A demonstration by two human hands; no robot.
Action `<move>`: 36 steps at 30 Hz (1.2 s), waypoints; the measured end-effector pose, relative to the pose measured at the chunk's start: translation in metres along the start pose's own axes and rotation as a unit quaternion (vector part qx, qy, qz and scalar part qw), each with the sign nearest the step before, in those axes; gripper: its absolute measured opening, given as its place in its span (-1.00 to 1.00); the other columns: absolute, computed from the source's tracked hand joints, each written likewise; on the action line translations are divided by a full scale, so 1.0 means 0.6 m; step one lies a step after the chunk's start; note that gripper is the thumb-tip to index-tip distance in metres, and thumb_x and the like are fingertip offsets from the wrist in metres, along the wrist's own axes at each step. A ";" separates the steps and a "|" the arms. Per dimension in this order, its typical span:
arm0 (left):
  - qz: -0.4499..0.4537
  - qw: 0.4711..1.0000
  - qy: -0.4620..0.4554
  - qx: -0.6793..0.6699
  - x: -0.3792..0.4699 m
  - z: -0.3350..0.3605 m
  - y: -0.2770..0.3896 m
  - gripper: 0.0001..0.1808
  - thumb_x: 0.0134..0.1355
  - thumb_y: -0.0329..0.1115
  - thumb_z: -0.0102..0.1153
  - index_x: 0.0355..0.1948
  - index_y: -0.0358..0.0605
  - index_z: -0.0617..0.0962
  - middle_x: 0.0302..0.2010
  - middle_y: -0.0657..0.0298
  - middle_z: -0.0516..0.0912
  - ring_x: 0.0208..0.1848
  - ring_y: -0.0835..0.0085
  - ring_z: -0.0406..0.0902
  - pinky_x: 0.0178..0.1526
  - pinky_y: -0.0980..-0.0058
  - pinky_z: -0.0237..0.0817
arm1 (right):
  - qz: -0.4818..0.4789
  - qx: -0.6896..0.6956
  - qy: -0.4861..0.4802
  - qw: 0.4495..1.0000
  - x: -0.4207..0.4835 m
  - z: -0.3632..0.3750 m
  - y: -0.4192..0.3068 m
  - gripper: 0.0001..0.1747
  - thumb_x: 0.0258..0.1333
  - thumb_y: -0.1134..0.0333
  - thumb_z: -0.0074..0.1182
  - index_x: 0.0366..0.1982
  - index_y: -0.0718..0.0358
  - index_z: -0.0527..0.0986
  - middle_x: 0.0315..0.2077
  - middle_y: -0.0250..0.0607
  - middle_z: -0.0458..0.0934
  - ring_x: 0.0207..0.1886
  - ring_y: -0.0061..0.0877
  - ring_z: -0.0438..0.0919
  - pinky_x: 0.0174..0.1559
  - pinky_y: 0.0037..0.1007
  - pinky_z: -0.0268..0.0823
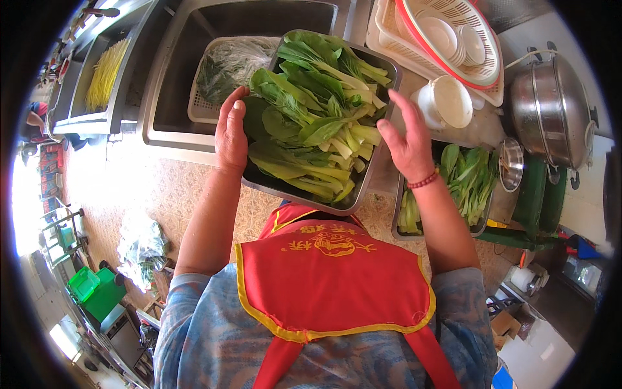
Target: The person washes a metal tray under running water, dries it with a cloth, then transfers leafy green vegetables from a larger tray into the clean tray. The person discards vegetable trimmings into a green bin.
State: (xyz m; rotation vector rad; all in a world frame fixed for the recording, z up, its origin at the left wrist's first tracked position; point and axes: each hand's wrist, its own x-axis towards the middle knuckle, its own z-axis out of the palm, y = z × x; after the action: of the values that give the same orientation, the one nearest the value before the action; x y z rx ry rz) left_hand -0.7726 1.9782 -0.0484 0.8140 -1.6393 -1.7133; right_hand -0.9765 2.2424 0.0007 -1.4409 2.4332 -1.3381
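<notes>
Leafy greens with pale stalks (318,116) are heaped in a dark metal tray (371,182), which lies at an angle across the sink edge and the worktop. At the tray's left side is my left hand (232,133), its palm towards the leaves and its fingertips against the outer ones. Some of its fingers are hidden behind the thumb. My right hand (410,138), with a red bead bracelet on the wrist, is spread over the right rim near the stalk ends. Thumb and fingers are apart there, with nothing between them.
Behind the tray, a white basket of plastic-covered greens (233,68) stands in the sink (160,97). A white tub (444,103), a colander with bowls (452,39) and a steamer pot (549,107) are right. Another tray of greens (466,180) sits below my right forearm.
</notes>
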 end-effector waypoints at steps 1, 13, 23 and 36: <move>0.004 1.000 0.000 0.005 -0.005 0.005 0.003 -0.45 0.47 -0.05 -0.05 0.30 -0.22 0.46 0.24 0.13 0.54 0.29 0.36 0.40 0.39 0.41 0.09 | 0.013 -0.013 0.011 1.000 -0.028 0.014 0.017 -0.31 0.21 0.09 0.21 0.26 0.32 0.36 0.12 0.07 0.50 0.20 -0.07 0.46 0.28 -0.14 0.27; 0.055 0.997 0.029 0.054 -0.046 0.039 0.013 -0.54 0.48 -0.27 -0.07 0.32 -0.24 0.40 0.24 0.13 0.51 0.28 0.37 0.38 0.37 0.41 0.11 | -0.031 -0.145 -0.033 0.988 -0.045 0.093 -0.052 -0.24 0.04 0.25 0.31 0.28 0.27 0.34 0.19 0.09 0.38 0.24 0.03 0.36 0.30 -0.04 0.21; -0.034 0.983 -0.016 0.180 0.069 0.012 0.053 -0.41 0.41 -0.11 0.06 0.36 -0.20 0.41 0.13 0.09 0.61 0.13 0.44 0.50 0.24 0.46 0.27 | 0.030 -0.050 -0.072 0.996 0.039 0.083 -0.033 -0.74 0.01 0.53 0.11 -0.19 0.27 0.60 -0.31 0.03 0.62 -0.19 -0.03 0.60 -0.14 -0.13 0.45; -0.067 0.974 -0.030 0.216 0.048 0.013 0.037 -0.60 0.30 -0.34 0.15 0.14 -0.21 0.59 -0.05 0.09 0.73 0.00 0.40 0.65 0.11 0.45 0.41 | 0.014 -0.061 0.001 0.998 0.059 0.085 -0.041 -0.68 0.04 0.24 0.34 -0.15 0.17 0.61 -0.20 -0.21 0.57 -0.17 -0.19 0.59 -0.12 -0.25 0.50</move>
State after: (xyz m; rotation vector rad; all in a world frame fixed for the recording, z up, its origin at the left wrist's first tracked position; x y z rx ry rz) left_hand -0.7960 1.9592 -0.0265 1.1059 -2.0797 -1.4966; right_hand -0.9588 2.1780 -0.0012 -1.4246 2.5683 -1.2065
